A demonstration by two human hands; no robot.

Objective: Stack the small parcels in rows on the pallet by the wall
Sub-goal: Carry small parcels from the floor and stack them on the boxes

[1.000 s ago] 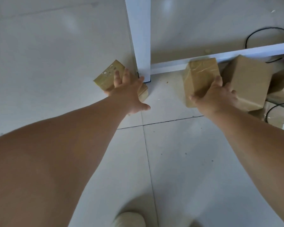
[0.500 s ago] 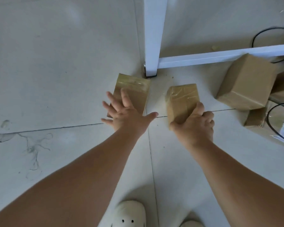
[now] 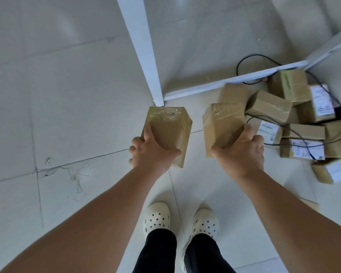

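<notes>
Inside both hands (image 3: pixel 152 154) (image 3: pixel 242 154): parcels (image 3: pixel 166 129) (image 3: pixel 222 125), 1 ea.

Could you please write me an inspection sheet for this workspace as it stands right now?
Surface: tiled floor, pale, with a crack at the left.
Job's things: left parcel and right parcel, taped brown boxes, one in each hand; loose pile of parcels on the floor at right; pallet: nothing seen.
Clutter: thread-like scraps by the crack.
Grippers: left hand grips the left parcel; right hand grips the right parcel.
Cables: black cable loops near and across the pile.
Surroundings: white frame; white clogs.
</notes>
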